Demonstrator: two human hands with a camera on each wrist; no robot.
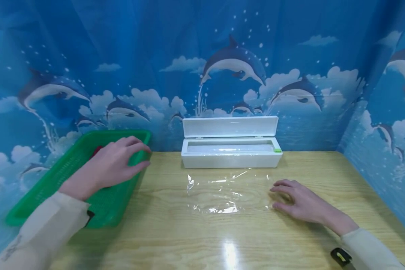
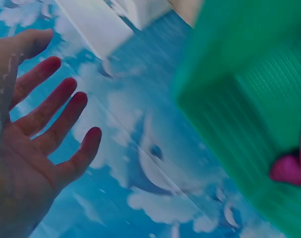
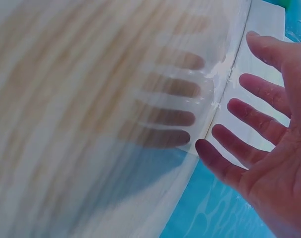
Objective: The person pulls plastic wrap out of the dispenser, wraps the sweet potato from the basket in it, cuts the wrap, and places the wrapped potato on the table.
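Saw film flat on the tabletop in front of the box, long axis parallel to it. Found the right hand nearer, just beside the film's right end, fingers spread, nothing between. Caught the left hand, fingers spread too, above the basket left of the box; glimpsed a reddish item inside, partly blocked by that hand.
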